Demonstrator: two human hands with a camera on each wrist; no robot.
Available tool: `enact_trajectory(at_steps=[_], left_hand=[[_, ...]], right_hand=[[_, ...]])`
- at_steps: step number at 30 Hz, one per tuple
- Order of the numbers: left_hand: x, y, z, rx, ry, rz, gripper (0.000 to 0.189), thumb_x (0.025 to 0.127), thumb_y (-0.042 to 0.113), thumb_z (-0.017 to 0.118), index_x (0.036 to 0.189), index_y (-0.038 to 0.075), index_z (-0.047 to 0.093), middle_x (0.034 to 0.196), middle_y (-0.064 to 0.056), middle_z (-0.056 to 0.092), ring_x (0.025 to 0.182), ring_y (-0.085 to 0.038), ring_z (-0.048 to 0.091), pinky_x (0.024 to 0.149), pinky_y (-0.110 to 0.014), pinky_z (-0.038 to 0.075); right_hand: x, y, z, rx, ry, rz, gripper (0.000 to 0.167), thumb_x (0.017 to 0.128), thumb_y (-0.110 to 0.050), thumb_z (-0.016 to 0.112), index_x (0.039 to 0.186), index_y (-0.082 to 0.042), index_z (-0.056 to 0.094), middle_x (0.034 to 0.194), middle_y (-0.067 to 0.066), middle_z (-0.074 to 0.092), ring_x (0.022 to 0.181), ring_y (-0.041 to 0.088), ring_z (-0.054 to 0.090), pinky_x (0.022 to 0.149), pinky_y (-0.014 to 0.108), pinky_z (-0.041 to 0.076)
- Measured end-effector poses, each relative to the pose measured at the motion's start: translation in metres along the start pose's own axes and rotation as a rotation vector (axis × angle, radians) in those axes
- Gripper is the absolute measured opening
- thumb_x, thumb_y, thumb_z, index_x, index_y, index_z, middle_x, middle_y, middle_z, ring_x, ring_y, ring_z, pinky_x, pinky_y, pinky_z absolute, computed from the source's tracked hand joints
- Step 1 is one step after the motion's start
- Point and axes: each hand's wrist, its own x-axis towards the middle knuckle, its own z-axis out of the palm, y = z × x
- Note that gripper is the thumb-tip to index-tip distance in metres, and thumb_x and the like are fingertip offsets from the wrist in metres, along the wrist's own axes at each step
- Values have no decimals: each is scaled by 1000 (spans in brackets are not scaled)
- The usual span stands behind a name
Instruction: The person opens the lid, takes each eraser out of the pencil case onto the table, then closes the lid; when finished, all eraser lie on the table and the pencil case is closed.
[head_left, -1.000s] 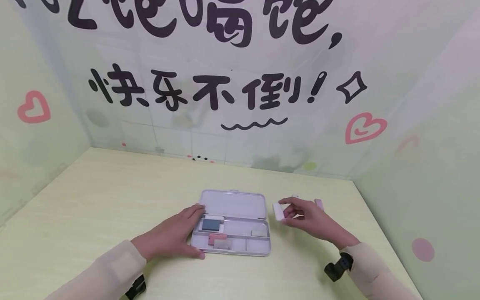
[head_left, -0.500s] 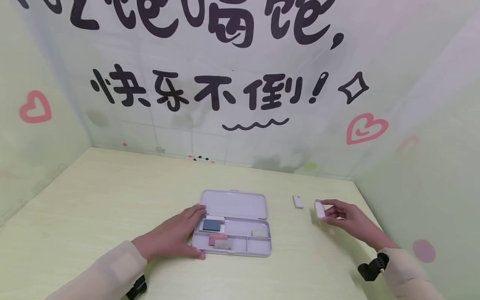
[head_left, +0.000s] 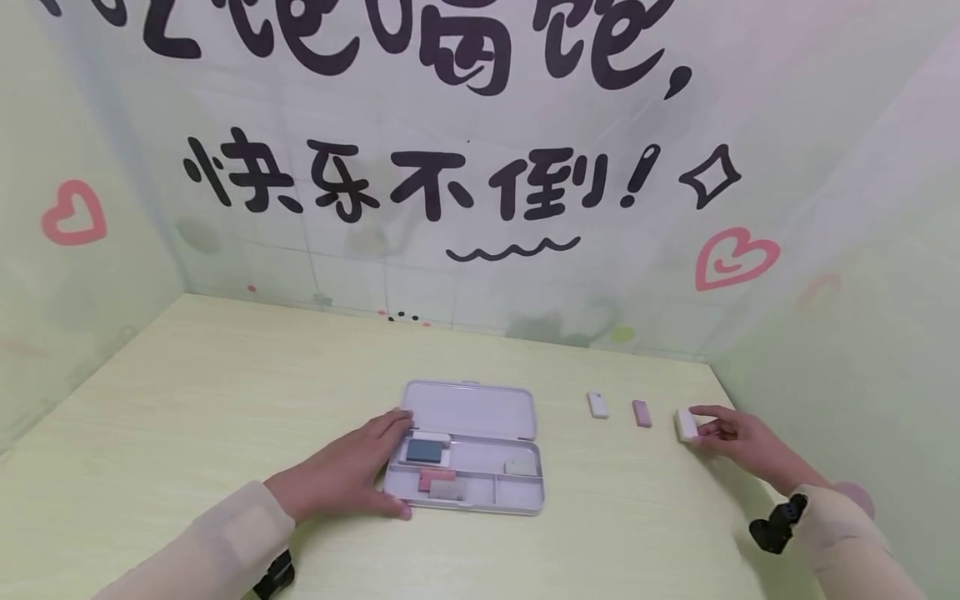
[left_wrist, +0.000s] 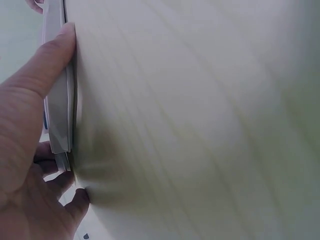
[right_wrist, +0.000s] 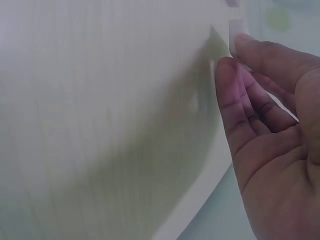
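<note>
My left hand (head_left: 348, 467) grips the left end of an open, pale lilac pencil case (head_left: 483, 454), thumb at its near side and fingers at the hinge side; the left wrist view shows the thumb (left_wrist: 47, 62) against the case wall (left_wrist: 61, 110). Inside the case lie a blue-grey block (head_left: 424, 451) on a white one, a pink block (head_left: 432, 479), a grey block (head_left: 447, 490) and a pale block (head_left: 521, 467). Far to the right, my right hand (head_left: 746, 442) pinches a white eraser-like block (head_left: 686, 425) between thumb and fingers, right at the tabletop.
A small white block (head_left: 597, 405) and a pink block (head_left: 642, 413) lie in a row on the pale wooden table (head_left: 247, 375), between the case and my right hand. Printed walls stand behind and at both sides. The table's right edge runs close to my right hand.
My right hand has carried the white block rightward from beside the case, past the small white and pink blocks, and lowered it toward the table. My left hand and the case have stayed put.
</note>
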Motion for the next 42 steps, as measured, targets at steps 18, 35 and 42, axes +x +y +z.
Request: enact_trajectory(at_steps=[18, 35, 42], left_hand=[[2, -1, 1, 6, 0, 6, 120, 73, 63, 88, 159, -2, 34, 168, -19, 35, 151, -42, 42, 123, -57, 41], [0, -2, 2, 12, 9, 18, 118, 73, 61, 89, 158, -2, 36, 166, -20, 37, 150, -42, 44, 121, -58, 42], [-1, -2, 0, 6, 8, 14, 119, 73, 62, 89, 158, -2, 35, 167, -20, 36, 150, -42, 43, 122, -58, 41]], right_hand=[[9, 9, -3, -80, 1, 8, 57, 100, -15, 71, 146, 10, 50, 104, 10, 70, 82, -4, 55, 69, 19, 51], [12, 9, 1, -50, -42, 47, 60, 104, -15, 65, 152, 10, 40, 110, 16, 66, 86, 3, 56, 71, 21, 53], [13, -11, 6, -82, 10, -16, 60, 107, -22, 60, 154, 7, 37, 116, 22, 65, 87, 5, 62, 69, 25, 56]])
